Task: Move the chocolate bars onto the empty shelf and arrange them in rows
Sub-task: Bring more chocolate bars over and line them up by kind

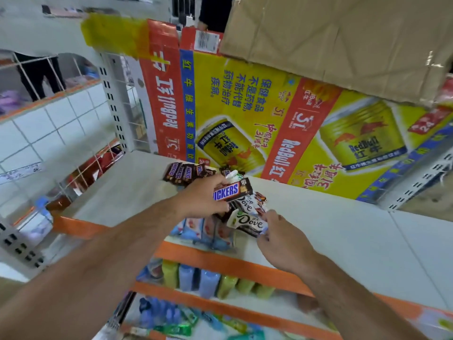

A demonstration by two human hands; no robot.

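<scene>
My left hand (203,195) holds a Snickers bar (232,191) above the white shelf (331,224). Just under it lies a loose pile of Dove chocolate bars (247,204). My right hand (282,239) pinches the near end of a white Dove bar (250,223) at the front of that pile. A row of Snickers bars (186,173) lies side by side at the back of the shelf, against the Red Bull cardboard. Some light blue packets (196,229) lie at the shelf's front edge, partly under the pile.
A flattened Red Bull carton (269,123) stands as the shelf's back wall, with brown cardboard (343,45) above it. The orange shelf edge (220,258) runs in front. Bottles (208,283) fill the shelf below. A wire grid panel (73,153) closes the left side. A person's legs (39,74) show beyond.
</scene>
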